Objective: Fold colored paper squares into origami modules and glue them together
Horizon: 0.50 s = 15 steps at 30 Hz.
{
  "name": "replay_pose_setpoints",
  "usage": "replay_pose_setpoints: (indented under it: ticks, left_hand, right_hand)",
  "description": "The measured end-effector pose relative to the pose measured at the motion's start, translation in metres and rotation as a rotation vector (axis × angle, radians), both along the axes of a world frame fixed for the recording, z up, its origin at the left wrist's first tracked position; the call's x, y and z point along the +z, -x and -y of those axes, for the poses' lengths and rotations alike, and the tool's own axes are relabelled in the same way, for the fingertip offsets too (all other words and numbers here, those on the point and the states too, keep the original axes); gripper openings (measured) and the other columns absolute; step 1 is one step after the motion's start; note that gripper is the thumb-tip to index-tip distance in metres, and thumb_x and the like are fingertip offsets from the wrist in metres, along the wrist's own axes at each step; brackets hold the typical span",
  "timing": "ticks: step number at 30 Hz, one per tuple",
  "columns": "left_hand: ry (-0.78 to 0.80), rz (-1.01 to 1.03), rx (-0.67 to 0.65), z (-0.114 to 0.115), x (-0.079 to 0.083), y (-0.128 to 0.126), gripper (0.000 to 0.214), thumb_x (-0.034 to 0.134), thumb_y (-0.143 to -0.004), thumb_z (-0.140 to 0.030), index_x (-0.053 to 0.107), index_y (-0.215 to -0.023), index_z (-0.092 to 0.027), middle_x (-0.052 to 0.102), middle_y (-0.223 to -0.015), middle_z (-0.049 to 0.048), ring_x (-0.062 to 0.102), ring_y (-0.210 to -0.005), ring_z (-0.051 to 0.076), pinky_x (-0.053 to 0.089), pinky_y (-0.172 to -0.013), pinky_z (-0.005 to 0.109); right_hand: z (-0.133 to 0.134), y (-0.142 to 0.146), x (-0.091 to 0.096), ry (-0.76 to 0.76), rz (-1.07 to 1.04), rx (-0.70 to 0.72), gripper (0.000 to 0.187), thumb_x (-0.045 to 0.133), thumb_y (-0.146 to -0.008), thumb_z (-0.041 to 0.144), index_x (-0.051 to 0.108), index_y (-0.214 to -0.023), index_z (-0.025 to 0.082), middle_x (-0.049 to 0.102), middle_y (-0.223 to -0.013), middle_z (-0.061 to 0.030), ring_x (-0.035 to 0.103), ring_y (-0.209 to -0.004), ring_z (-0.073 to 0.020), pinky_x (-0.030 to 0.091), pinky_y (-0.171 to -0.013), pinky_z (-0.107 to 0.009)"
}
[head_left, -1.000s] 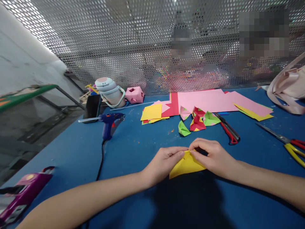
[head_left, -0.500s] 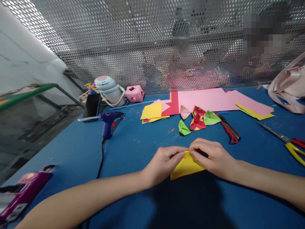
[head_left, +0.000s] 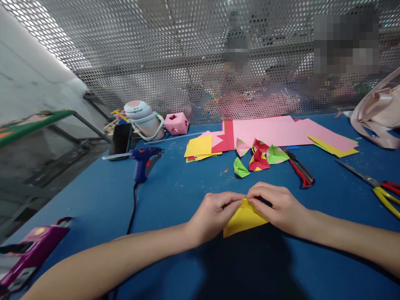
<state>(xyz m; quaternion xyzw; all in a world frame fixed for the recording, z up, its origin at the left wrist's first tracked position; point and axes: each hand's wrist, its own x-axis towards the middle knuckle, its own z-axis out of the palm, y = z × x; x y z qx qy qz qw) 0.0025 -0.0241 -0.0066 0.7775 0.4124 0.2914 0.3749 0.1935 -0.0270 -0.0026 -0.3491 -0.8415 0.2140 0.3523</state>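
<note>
Yellow paper [head_left: 243, 218], folded to a rough triangle, lies flat on the blue table [head_left: 175, 196], at the near middle in front of the person.

Hands: left hand [head_left: 212, 214] sits at the paper's 9 o'clock, right hand [head_left: 281, 206] at its 3 o'clock, and both rest on it. The fingers [head_left: 239, 201] of each hand are closed together, pinching the paper's upper tip at its 12 o'clock. Whether the two hands' fingertips touch or only nearly meet, I cannot tell. The lower part of the sheet shows bare between the wrists, at 6 o'clock of the fingers.

Handling (judgement): thin, very light and limp. It likely creases at once, tears if pulled, and slides on the smooth table unless pressed down. Best held at a corner or edge, pinched between thumb and forefinger.

Surroundings, from the paper:
- green folded piece [head_left: 240, 168], near, 12 o'clock
- blue glue gun [head_left: 142, 160], well apart, 10 o'clock
- red utility knife [head_left: 300, 171], 1 o'clock
- scissors [head_left: 379, 187], well apart, 3 o'clock
</note>
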Motion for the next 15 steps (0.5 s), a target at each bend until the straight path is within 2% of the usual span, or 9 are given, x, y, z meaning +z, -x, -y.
replay_pose_setpoints:
  ticks: [9, 15]
  left_hand:
    - [-0.026, -0.037, 0.040, 0.0008, -0.0011, -0.0012, 0.017, 0.051, -0.082, -0.017, 0.066, -0.090, -0.017, 0.072, -0.078, -0.0004, 0.063, -0.066, 0.010, 0.045, -0.061, 0.015]
    - [-0.051, -0.114, 0.056, 0.0051, -0.0015, -0.0029, 0.008, 0.051, -0.082, -0.020, 0.056, -0.087, -0.016, 0.067, -0.063, -0.0047, 0.057, -0.055, 0.007, 0.044, -0.057, 0.015]
  right_hand:
    - [0.0003, 0.0000, 0.0007, 0.020, 0.017, -0.020, 0.013, 0.048, -0.086, 0.015, 0.060, -0.082, 0.016, 0.061, -0.074, -0.0032, 0.057, -0.068, -0.0125, 0.043, -0.062, -0.023]
    - [-0.0005, 0.0028, -0.0010, -0.022, 0.064, -0.009, 0.016, 0.049, -0.088, 0.021, 0.062, -0.079, 0.015, 0.060, -0.071, -0.0038, 0.056, -0.065, -0.0131, 0.043, -0.059, -0.023]
